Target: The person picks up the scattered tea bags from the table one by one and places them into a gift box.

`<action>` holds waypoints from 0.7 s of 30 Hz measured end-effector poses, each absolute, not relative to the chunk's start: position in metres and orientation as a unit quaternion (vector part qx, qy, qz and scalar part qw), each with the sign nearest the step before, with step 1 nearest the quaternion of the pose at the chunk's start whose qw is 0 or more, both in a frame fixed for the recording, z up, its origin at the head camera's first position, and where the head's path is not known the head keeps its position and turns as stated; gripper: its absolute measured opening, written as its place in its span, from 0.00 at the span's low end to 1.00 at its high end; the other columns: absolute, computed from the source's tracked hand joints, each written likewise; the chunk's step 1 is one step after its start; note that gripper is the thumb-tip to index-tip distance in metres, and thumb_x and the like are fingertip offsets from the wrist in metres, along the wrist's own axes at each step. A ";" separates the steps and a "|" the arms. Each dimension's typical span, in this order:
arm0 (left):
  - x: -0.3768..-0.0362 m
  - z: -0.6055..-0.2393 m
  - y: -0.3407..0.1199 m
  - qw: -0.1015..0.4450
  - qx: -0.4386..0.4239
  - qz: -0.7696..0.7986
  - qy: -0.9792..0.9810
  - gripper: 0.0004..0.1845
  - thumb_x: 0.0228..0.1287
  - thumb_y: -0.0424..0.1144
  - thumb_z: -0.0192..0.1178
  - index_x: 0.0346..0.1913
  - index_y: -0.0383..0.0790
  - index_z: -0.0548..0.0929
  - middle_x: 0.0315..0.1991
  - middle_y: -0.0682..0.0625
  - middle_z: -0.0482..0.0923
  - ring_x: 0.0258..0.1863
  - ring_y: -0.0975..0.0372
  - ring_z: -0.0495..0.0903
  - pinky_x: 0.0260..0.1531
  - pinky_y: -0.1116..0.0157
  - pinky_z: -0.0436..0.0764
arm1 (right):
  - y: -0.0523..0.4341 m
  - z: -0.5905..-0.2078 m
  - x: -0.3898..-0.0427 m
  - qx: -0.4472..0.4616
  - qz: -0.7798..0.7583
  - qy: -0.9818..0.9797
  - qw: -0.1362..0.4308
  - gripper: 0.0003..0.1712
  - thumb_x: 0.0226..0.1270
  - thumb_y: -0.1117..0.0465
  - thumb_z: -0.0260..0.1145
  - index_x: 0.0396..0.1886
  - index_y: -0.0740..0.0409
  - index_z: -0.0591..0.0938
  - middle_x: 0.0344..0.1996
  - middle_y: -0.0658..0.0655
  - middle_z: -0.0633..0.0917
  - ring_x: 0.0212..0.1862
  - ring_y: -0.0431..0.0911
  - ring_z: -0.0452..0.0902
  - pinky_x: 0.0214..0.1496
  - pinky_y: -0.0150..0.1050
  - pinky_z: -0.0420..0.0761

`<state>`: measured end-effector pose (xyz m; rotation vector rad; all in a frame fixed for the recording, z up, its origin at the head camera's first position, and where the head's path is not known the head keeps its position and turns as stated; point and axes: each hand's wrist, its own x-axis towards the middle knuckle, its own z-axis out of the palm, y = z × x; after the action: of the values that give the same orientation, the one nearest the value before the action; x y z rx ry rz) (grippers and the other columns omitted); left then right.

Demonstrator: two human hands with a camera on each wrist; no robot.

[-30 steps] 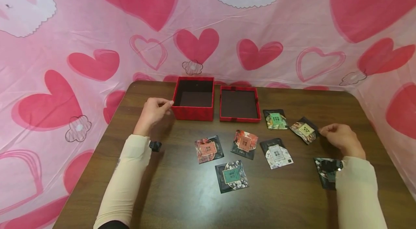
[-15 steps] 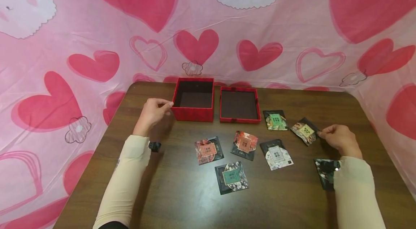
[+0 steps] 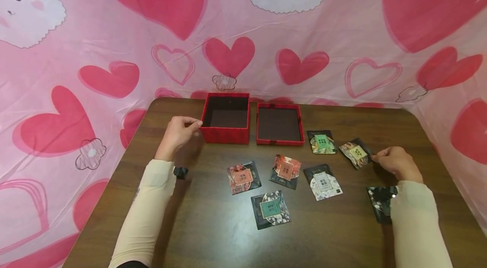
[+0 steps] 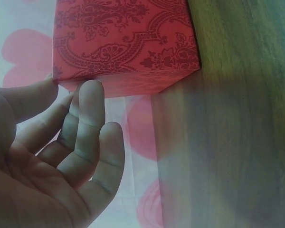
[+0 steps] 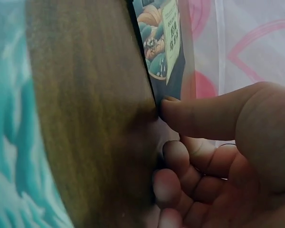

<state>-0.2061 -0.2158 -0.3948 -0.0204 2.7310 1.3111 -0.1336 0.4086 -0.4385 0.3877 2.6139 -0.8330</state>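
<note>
At the back of the brown table stands a red patterned box (image 3: 226,135), open at the top and dark inside. My left hand (image 3: 180,133) pinches its near left corner; in the left wrist view the thumb lies at the corner of the box (image 4: 123,38), the other fingers bent beside it. On the right, my right hand (image 3: 399,163) pinches a corner of a dark sachet (image 3: 355,152) with a yellow label. The right wrist view has thumb and index finger at the edge of this sachet (image 5: 156,47); its far end is cut off there.
Right of the box lies a shallow red lid (image 3: 279,123), dark side up. Flat sachets are scattered about: green-labelled (image 3: 321,141), white-labelled (image 3: 323,181), two orange-red ones (image 3: 286,171) and a teal-labelled one (image 3: 271,209). Another dark sachet (image 3: 376,205) is partly hidden by my right sleeve.
My right hand has shifted slightly left, still pinching the yellow-labelled sachet. My left hand stays at the box corner. The whole head view has sunk a little.
</note>
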 end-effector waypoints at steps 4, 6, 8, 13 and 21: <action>-0.205 -0.395 -0.215 0.061 -0.007 0.433 0.900 0.17 0.73 0.45 0.62 0.52 0.33 0.87 0.41 0.38 0.86 0.40 0.45 0.86 0.36 0.58 0.79 | 0.409 -0.441 -0.130 0.139 -0.304 0.930 0.152 0.24 0.70 0.52 0.64 0.45 0.73 0.83 0.42 0.70 0.79 0.41 0.60 0.71 0.35 0.46 0.70; -0.205 -0.395 -0.215 0.062 -0.008 0.433 0.899 0.18 0.73 0.45 0.62 0.52 0.33 0.86 0.41 0.38 0.86 0.41 0.44 0.85 0.37 0.57 0.78 | 0.408 -0.441 -0.128 0.141 -0.306 0.934 0.121 0.22 0.68 0.54 0.65 0.44 0.73 0.84 0.43 0.71 0.81 0.41 0.60 0.72 0.34 0.44 0.71; -0.205 -0.395 -0.215 0.062 -0.008 0.435 0.898 0.18 0.73 0.45 0.62 0.52 0.33 0.86 0.41 0.38 0.86 0.41 0.44 0.85 0.37 0.57 0.78 | 0.407 -0.441 -0.126 0.145 -0.307 0.935 0.097 0.21 0.67 0.55 0.65 0.43 0.72 0.84 0.41 0.69 0.82 0.39 0.59 0.73 0.32 0.43 0.70; -0.205 -0.395 -0.216 0.060 -0.006 0.437 0.898 0.19 0.73 0.45 0.61 0.53 0.32 0.86 0.42 0.38 0.86 0.40 0.45 0.86 0.37 0.57 0.78 | 0.404 -0.438 -0.126 0.160 -0.315 0.932 0.085 0.22 0.67 0.56 0.65 0.48 0.72 0.82 0.35 0.63 0.85 0.41 0.61 0.75 0.33 0.44 0.71; -0.205 -0.395 -0.215 0.060 -0.007 0.439 0.897 0.18 0.73 0.44 0.61 0.53 0.31 0.86 0.41 0.38 0.85 0.41 0.44 0.85 0.36 0.58 0.77 | 0.406 -0.440 -0.127 0.168 -0.367 0.910 0.098 0.24 0.70 0.61 0.60 0.58 0.75 0.78 0.44 0.67 0.84 0.39 0.51 0.78 0.35 0.41 0.75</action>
<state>-0.2046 -0.2150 -0.3950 -0.0213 2.7147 1.3285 -0.1273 0.4055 -0.4403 0.4962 2.6934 -1.0854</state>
